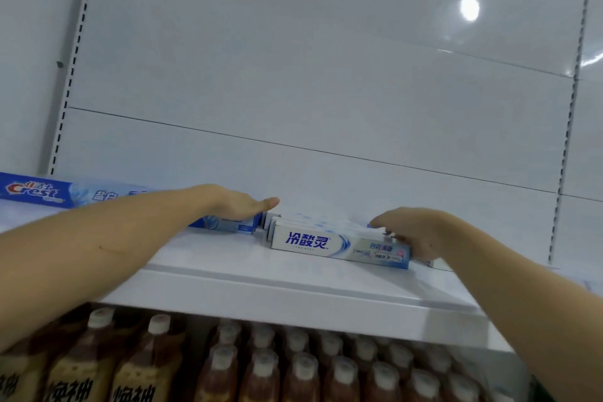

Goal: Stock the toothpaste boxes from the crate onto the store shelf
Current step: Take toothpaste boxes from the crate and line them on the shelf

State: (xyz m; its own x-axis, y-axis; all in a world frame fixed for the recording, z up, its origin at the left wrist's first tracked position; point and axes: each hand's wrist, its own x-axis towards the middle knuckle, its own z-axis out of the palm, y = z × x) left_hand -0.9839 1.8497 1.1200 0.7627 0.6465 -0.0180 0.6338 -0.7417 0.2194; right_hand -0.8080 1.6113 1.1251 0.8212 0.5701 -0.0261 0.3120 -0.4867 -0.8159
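Observation:
A white toothpaste box with blue lettering (326, 245) lies lengthwise on the white store shelf (261, 290), with more white boxes stacked behind it. My right hand (414, 232) curls round the right end of this group of boxes. My left hand (238, 206) lies flat, fingers straight, on top of a blue toothpaste box (228, 225) just left of the white ones. A blue Crest box (42, 194) lies further left on the same shelf. The crate is out of view.
The shelf's white back panel (326, 91) rises behind the boxes, with slotted uprights at left and right. On the shelf below stand several brown drink bottles with white caps (261, 362).

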